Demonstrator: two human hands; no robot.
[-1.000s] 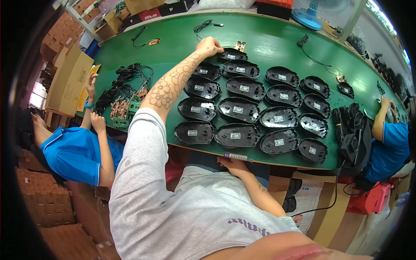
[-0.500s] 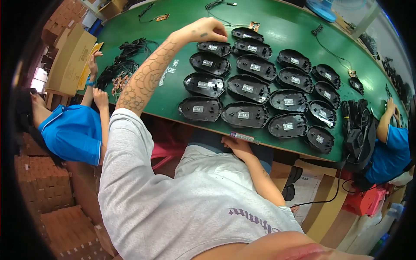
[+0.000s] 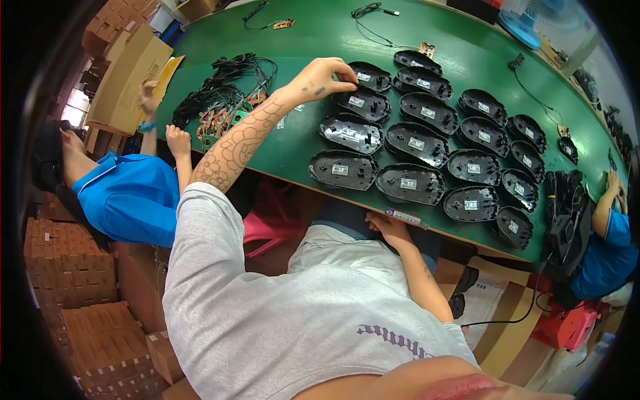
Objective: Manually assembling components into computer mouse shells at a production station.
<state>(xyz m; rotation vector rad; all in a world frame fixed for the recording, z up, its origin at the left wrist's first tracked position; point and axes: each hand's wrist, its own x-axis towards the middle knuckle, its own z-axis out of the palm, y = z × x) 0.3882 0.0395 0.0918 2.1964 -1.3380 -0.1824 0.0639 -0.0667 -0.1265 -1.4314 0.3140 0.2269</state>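
Observation:
Black plastic mouse bases (image 3: 409, 183) lie hollow side up in rows on the green table (image 3: 313, 37), most with a small pale label inside. My left hand (image 3: 323, 79) reaches over the left-hand row. Its thumb and fingertips are pinched together at the far end of the second mouse base from the back (image 3: 363, 103). Whether something small is between them is hidden. My right hand (image 3: 392, 230) rests in my lap just below the table's front edge, fingers curled and partly hidden, with nothing seen in them. A narrow printed strip (image 3: 403, 217) is on the edge beside it.
Left of my forearm lies a heap of black cables (image 3: 230, 73) with small circuit boards. A black cable bundle (image 3: 567, 207) sits at the right. Co-workers in blue shirts (image 3: 127, 200) sit on both sides. A fan (image 3: 523, 27) stands at the back right.
My left hand has drawn nearer, from the rearmost mouse base of the left row to the second one. The view has shifted, so the table appears farther right. My right hand stays in my lap.

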